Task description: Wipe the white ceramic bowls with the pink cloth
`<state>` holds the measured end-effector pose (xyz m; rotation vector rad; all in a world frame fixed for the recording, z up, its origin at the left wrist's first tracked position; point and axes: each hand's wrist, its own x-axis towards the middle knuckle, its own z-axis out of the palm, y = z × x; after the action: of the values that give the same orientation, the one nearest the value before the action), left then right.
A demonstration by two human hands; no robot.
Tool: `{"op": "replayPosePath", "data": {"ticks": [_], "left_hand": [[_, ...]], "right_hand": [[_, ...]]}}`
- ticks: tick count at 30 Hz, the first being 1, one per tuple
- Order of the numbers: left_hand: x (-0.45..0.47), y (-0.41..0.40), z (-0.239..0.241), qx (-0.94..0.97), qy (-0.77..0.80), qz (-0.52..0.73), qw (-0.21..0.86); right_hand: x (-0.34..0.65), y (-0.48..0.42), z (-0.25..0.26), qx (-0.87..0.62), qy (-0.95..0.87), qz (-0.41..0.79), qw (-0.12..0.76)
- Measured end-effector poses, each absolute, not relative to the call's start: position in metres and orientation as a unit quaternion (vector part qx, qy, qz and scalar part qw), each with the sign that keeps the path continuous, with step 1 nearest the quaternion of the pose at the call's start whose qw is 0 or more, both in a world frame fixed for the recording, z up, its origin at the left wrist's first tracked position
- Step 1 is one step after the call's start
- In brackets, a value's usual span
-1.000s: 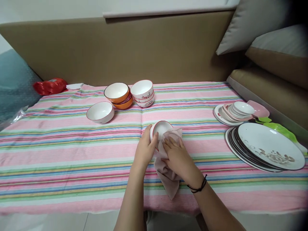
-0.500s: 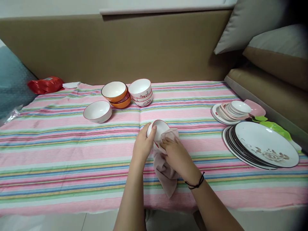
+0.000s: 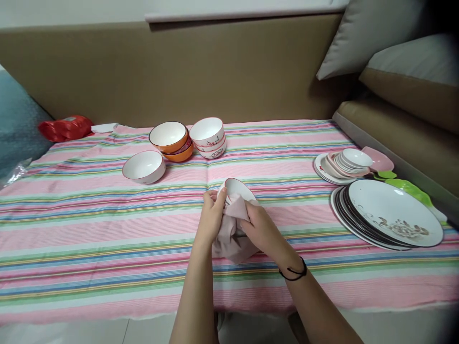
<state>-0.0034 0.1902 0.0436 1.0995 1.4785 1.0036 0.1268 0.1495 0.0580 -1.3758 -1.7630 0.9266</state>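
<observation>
Between my hands is a white bowl (image 3: 241, 188) with a red rim, tilted above the striped cloth. My left hand (image 3: 211, 212) grips its left side, thumb up at the rim. A dusty-pink cloth (image 3: 231, 234) covers the near part of the bowl and hangs below it. My right hand (image 3: 260, 227) is closed on the cloth at the bowl's right side, its fingertips partly hidden. Farther back on the left, a single white bowl (image 3: 144, 167) stands beside stacked orange bowls (image 3: 179, 152) and a stack of white patterned bowls (image 3: 211, 143).
Large plates (image 3: 396, 210) are piled on the right. Behind them are small dishes (image 3: 355, 157) on plates, a pink dish (image 3: 378, 159) and a green leaf-shaped dish (image 3: 410, 191). A red bundle (image 3: 66, 128) lies far left. Cushions (image 3: 412, 71) rise at the back right.
The cloth has shifted left across the bowl's near side, and its hanging end has swung left. My right hand has moved slightly and turned. My left hand still holds the bowl.
</observation>
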Motion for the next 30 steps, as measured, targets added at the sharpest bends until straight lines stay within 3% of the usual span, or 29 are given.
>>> {"op": "replayPosePath", "data": {"ticks": [4,7,11,14,19,22,30], "left_hand": [[-0.004,0.192,0.04,0.438,0.616,0.451,0.474],[-0.003,0.193,0.039,0.453,0.598,0.455,0.48],[-0.001,0.194,0.039,0.463,0.589,0.465,0.472],[-0.002,0.194,0.041,0.479,0.59,0.467,0.453],[-0.007,0.191,0.05,0.544,0.576,0.418,0.445],[-0.006,0.189,0.052,0.55,0.575,0.403,0.453],[-0.004,0.188,0.048,0.495,0.608,0.412,0.464]], "right_hand": [[0.137,0.148,0.055,-0.513,-0.714,0.41,0.242],[0.143,0.149,0.045,-0.541,-0.756,0.33,0.166],[0.14,0.15,0.037,-0.54,-0.797,0.225,0.149],[0.136,0.149,0.047,-0.553,-0.763,0.298,0.151],[0.137,0.148,0.062,-0.517,-0.7,0.418,0.26],[0.139,0.147,0.06,-0.468,-0.712,0.462,0.247],[0.131,0.142,0.037,-0.581,-0.777,0.218,0.107]]}}
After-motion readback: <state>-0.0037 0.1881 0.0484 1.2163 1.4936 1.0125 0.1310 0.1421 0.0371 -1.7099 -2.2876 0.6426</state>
